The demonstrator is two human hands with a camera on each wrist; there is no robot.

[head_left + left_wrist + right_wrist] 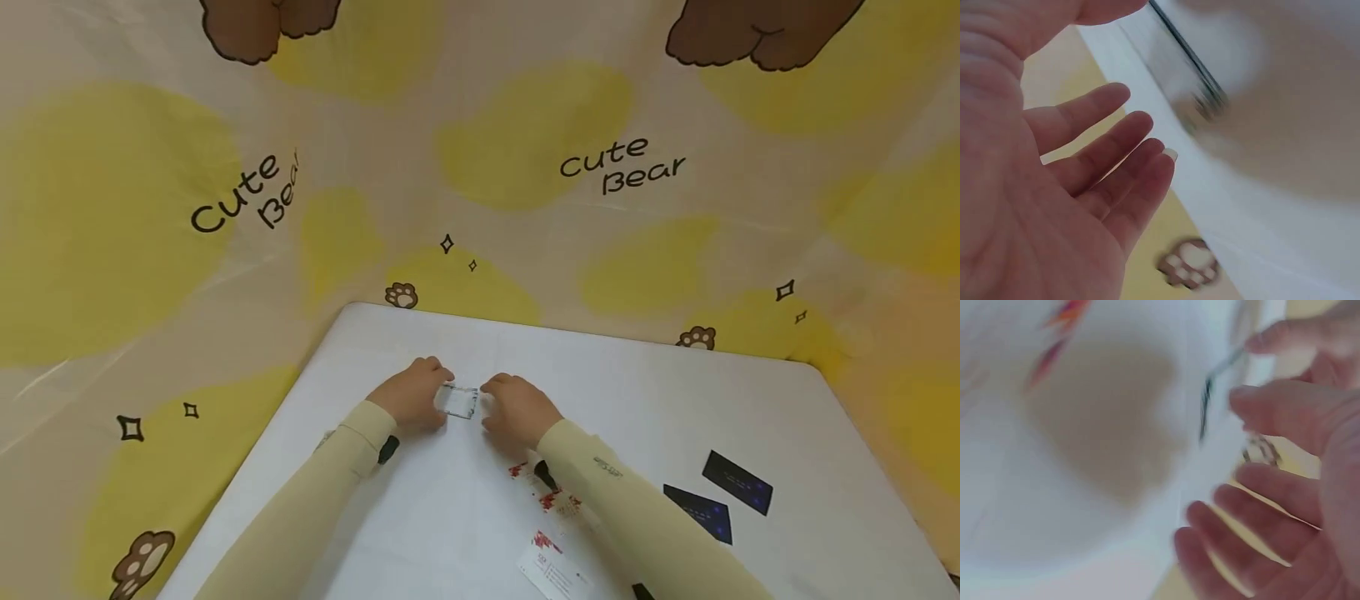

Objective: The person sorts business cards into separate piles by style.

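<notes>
A small, pale rectangular shape with thin dark edges, perhaps cards on edge, stands between the two hands on the white table. My left hand is around its left end, thumb on the near side and fingers on the far side. In the left wrist view the fingers are loosely straight, and a blurred dark edge runs past the thumb. My right hand is just off the right end, fingers relaxed and spread. A dark corner appears in the right wrist view; firm contact cannot be made out.
Two black cards lie at the right of the white table. Near the right forearm are a white printed card and red-patterned pieces, partly hidden by the sleeve. A patterned cloth hangs behind the table's far edge.
</notes>
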